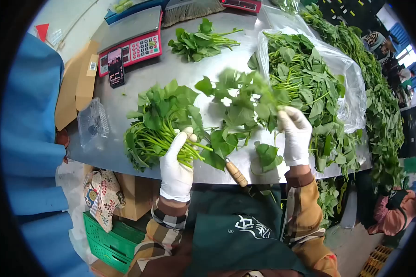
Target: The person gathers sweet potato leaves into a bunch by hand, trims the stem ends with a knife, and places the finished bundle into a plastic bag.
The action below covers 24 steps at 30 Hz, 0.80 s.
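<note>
My left hand [176, 171], in a white glove, is closed round the stems of a thick bunch of leafy greens [164, 108]. The stem ends poke out to the right past the thumb. In a white glove too, my right hand [296, 134] pinches a leafy sprig [249, 94], which is blurred by motion over the table. Loose leaves [224, 143] lie between the hands. A tool with a wooden handle [236, 173] rests at the table's front edge; its other end cannot be made out.
Another bunch of greens [198, 44] lies at the back of the metal table [138, 99]. A large heap of greens [293, 69] sits in a clear plastic bag [353, 104] at right. A red scale [143, 51], phone [116, 68] and clear plastic box [92, 121] stand left. People are at far right.
</note>
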Tool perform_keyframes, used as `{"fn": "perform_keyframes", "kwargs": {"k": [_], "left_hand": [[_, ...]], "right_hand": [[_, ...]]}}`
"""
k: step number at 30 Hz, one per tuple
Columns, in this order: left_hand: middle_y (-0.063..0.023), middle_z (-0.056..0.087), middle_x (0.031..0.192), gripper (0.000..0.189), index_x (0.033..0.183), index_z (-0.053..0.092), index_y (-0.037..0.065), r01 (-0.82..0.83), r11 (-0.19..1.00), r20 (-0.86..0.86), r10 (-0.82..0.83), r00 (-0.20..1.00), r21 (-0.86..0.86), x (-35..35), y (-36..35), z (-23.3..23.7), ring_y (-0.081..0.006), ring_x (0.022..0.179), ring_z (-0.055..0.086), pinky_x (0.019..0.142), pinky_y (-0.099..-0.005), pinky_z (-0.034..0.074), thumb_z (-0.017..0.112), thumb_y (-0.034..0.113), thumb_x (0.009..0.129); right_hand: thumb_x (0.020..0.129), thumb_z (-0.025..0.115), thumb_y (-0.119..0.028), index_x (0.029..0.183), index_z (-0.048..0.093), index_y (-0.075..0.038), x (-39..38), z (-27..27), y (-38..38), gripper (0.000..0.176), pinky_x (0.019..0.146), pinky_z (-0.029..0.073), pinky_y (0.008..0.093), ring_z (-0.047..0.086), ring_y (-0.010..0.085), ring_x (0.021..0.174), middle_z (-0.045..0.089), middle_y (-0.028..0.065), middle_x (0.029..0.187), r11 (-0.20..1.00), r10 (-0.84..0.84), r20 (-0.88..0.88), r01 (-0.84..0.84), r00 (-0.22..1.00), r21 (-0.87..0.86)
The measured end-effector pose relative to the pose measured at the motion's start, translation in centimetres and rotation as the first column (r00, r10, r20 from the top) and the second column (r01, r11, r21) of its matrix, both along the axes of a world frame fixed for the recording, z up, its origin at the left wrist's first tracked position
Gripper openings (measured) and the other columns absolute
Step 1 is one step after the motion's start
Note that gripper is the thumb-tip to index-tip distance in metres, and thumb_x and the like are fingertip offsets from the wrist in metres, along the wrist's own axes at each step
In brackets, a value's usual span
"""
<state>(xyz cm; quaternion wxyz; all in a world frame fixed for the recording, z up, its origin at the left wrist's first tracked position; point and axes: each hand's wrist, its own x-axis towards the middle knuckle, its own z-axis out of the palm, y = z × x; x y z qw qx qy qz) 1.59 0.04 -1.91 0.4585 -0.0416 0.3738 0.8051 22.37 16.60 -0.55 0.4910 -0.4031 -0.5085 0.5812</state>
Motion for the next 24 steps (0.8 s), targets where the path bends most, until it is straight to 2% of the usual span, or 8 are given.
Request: {"fn": "perform_keyframes", "kwargs": {"k": [4, 7, 10, 16, 19, 21, 22, 24], "left_hand": [[-0.0094, 0.069, 0.105, 0.018, 0.111, 0.060, 0.007, 0.025, 0.999, -0.007, -0.025, 1.000, -0.027, 0.9, 0.4, 0.3, -0.0187, 0.090, 0.066, 0.072, -0.0306, 0.054, 0.061, 0.004, 0.093], [-0.0125, 0.069, 0.104, 0.021, 0.108, 0.056, 0.008, 0.077, 0.997, -0.003, -0.077, 0.997, -0.008, 1.8, 0.8, 1.1, -0.0184, 0.089, 0.067, 0.074, -0.0288, 0.054, 0.062, -0.002, 0.090], [-0.0141, 0.069, 0.107, 0.022, 0.107, 0.056, 0.006, 0.113, 0.994, 0.034, -0.113, 0.993, 0.002, 2.6, 0.9, 0.9, -0.0198, 0.091, 0.067, 0.075, -0.0301, 0.054, 0.063, -0.005, 0.088], [-0.0080, 0.068, 0.105, 0.029, 0.108, 0.061, 0.005, 0.069, 0.997, -0.002, -0.069, 0.998, -0.035, 2.8, 0.9, 0.5, -0.0184, 0.090, 0.068, 0.081, -0.0295, 0.056, 0.069, -0.007, 0.083], [-0.0064, 0.068, 0.105, 0.031, 0.111, 0.063, 0.005, 0.115, 0.988, -0.030, -0.119, 0.992, -0.102, 2.6, 0.8, 0.4, -0.0167, 0.090, 0.067, 0.081, -0.0288, 0.056, 0.071, -0.005, 0.083], [-0.0058, 0.069, 0.102, 0.032, 0.112, 0.065, 0.003, 0.142, 0.987, -0.060, -0.147, 0.987, -0.073, 2.5, 0.6, -0.5, -0.0154, 0.090, 0.067, 0.083, -0.0291, 0.056, 0.071, -0.007, 0.082], [-0.0061, 0.069, 0.102, 0.033, 0.112, 0.064, 0.003, 0.119, 0.990, -0.126, -0.127, 0.984, -0.069, 2.8, 0.7, -0.4, -0.0155, 0.090, 0.067, 0.083, -0.0291, 0.055, 0.071, -0.008, 0.081], [-0.0069, 0.070, 0.101, 0.034, 0.112, 0.064, 0.002, 0.149, 0.986, -0.209, -0.162, 0.964, -0.079, 3.4, 0.8, -0.2, -0.0160, 0.090, 0.067, 0.083, -0.0288, 0.055, 0.069, -0.010, 0.081]], "right_hand": [[0.087, 0.071, -0.004, 0.095, 0.067, -0.003, -0.9, -0.4, -0.6, 0.010, 0.064, 0.045, 0.0204, 0.054, 0.0040, 0.068, 0.066, -0.0010, 0.085, 0.994, 0.081, 0.092, -0.087, 0.992, 0.063], [0.081, 0.074, -0.002, 0.091, 0.067, -0.003, -2.4, 0.3, -4.1, 0.013, 0.063, 0.045, 0.0225, 0.057, 0.0072, 0.071, 0.064, 0.0019, 0.081, 0.967, -0.009, 0.364, -0.085, 0.931, 0.240], [0.074, 0.077, -0.002, 0.091, 0.068, -0.006, -3.3, -0.4, -6.3, 0.019, 0.062, 0.049, 0.0301, 0.062, 0.0208, 0.074, 0.065, 0.0087, 0.085, 0.787, -0.072, 0.512, -0.267, 0.856, 0.556], [0.069, 0.078, 0.002, 0.095, 0.067, -0.007, -3.5, 0.7, -7.5, 0.029, 0.064, 0.051, 0.0343, 0.063, 0.0254, 0.072, 0.065, 0.0090, 0.088, 0.591, 0.023, 0.550, -0.455, 0.835, 0.666], [0.075, 0.077, -0.009, 0.100, 0.068, -0.007, -3.6, -0.6, -7.3, 0.026, 0.063, 0.050, 0.0302, 0.063, 0.0203, 0.069, 0.067, 0.0051, 0.086, 0.675, 0.129, 0.548, -0.478, 0.827, 0.562], [0.080, 0.077, -0.013, 0.103, 0.068, -0.004, -3.9, 0.0, -7.9, 0.027, 0.064, 0.049, 0.0275, 0.062, 0.0139, 0.070, 0.068, 0.0039, 0.089, 0.884, 0.386, 0.327, -0.447, 0.862, 0.134], [0.082, 0.077, -0.014, 0.105, 0.068, -0.002, -4.0, 0.3, -8.2, 0.028, 0.064, 0.049, 0.0261, 0.061, 0.0107, 0.071, 0.069, 0.0033, 0.090, 0.889, 0.457, 0.172, -0.444, 0.873, -0.110], [0.085, 0.076, -0.018, 0.107, 0.068, 0.000, -4.2, 0.3, -7.8, 0.030, 0.064, 0.048, 0.0240, 0.057, 0.0066, 0.073, 0.069, 0.0021, 0.091, 0.848, 0.505, 0.166, -0.451, 0.847, -0.280]]}}
